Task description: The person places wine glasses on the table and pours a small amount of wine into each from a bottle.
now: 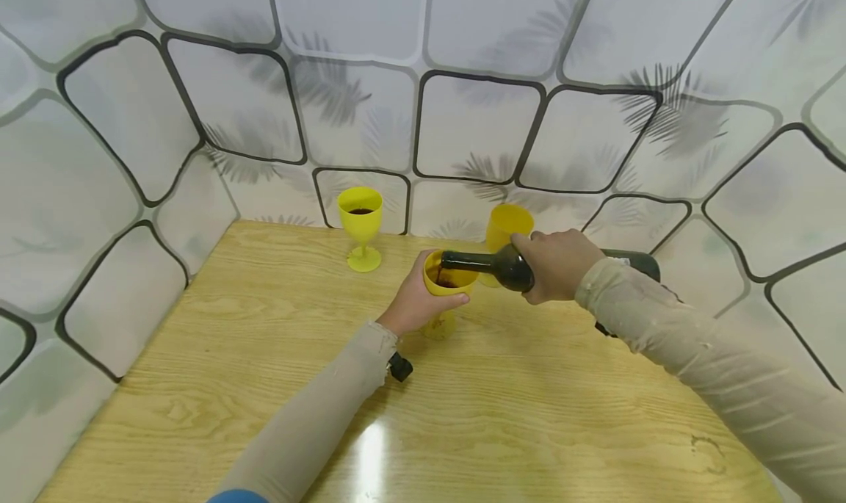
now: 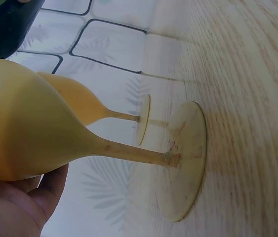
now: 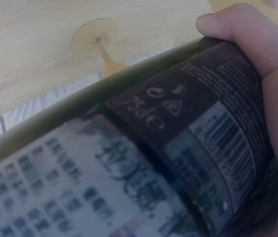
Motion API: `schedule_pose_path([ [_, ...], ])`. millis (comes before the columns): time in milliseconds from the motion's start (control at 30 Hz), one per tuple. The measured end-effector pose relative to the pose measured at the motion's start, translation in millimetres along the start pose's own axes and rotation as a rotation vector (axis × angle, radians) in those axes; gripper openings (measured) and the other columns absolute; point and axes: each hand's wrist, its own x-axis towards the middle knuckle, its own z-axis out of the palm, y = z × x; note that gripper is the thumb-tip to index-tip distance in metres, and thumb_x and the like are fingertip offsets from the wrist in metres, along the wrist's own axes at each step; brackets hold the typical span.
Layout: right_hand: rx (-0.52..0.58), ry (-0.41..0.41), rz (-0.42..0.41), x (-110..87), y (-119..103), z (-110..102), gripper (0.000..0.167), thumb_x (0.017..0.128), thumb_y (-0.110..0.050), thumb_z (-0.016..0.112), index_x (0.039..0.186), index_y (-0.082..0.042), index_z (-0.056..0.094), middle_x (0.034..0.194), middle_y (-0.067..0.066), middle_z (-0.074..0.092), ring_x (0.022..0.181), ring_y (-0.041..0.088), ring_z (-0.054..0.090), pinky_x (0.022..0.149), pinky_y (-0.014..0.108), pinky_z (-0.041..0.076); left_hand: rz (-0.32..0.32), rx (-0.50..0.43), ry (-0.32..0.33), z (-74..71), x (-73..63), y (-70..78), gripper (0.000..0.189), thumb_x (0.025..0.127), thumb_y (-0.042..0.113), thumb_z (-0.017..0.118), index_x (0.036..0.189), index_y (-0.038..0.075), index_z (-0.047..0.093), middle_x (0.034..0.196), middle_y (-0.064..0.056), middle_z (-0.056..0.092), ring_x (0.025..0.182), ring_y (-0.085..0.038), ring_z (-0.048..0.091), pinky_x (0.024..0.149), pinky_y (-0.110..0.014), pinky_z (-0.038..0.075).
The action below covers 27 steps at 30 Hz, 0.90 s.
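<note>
My left hand (image 1: 415, 297) grips the bowl of a yellow goblet (image 1: 439, 288), fingers and thumb around its sides. In the left wrist view, the foot (image 2: 185, 163) of this goblet stands on the wooden table. My right hand (image 1: 558, 266) holds a dark green wine bottle (image 1: 513, 268) tipped nearly level, its mouth over the goblet's rim. A thin dark stream runs from the mouth into the bowl, where dark liquid (image 1: 448, 283) shows. Printed labels (image 3: 173, 128) cover the bottle's side in the right wrist view; my right thumb lies along it.
A second yellow goblet (image 1: 361, 216) with dark liquid inside stands at the back left of the table (image 1: 264, 305). Behind the bottle neck stands a third yellow goblet (image 1: 507, 220), partly hidden. A patterned wall (image 1: 357, 114) closes off the back and sides.
</note>
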Motion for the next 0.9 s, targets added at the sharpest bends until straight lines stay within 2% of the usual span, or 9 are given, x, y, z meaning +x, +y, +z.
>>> schedule_pose_path([
  [367,-0.008,-0.001,0.010,0.3,0.8,3.1,0.066,0.065,-0.043,0.091,0.110,-0.008,0.057,0.077,0.007,0.063,0.053,0.021,0.056,0.051,0.042,0.055,-0.009,0.004,-0.001,-0.7,-0.8,-0.3,0.087,0.082,0.034,0.090,0.150,0.029,0.036,0.131,-0.002,0.058,0.115,-0.021,0.061,0.100,-0.043,0.052],
  [733,-0.027,0.049,-0.010,-0.7,2.5,6.1,0.066,0.062,-0.043,0.092,0.107,-0.008,0.056,0.075,0.007,0.062,0.052,0.021,0.055,0.049,0.043,0.054,-0.005,-0.003,0.001,0.2,-0.2,-2.0,0.086,0.082,0.032,0.090,0.149,0.030,0.037,0.131,-0.002,0.057,0.116,-0.021,0.061,0.100,-0.043,0.053],
  [900,-0.014,0.046,-0.005,-0.7,2.7,4.7,0.066,0.063,-0.043,0.092,0.106,-0.008,0.056,0.075,0.007,0.062,0.052,0.021,0.055,0.049,0.043,0.054,0.000,-0.018,0.001,-0.5,0.8,-2.0,0.085,0.082,0.032,0.090,0.148,0.031,0.037,0.131,-0.002,0.057,0.115,-0.021,0.061,0.099,-0.042,0.053],
])
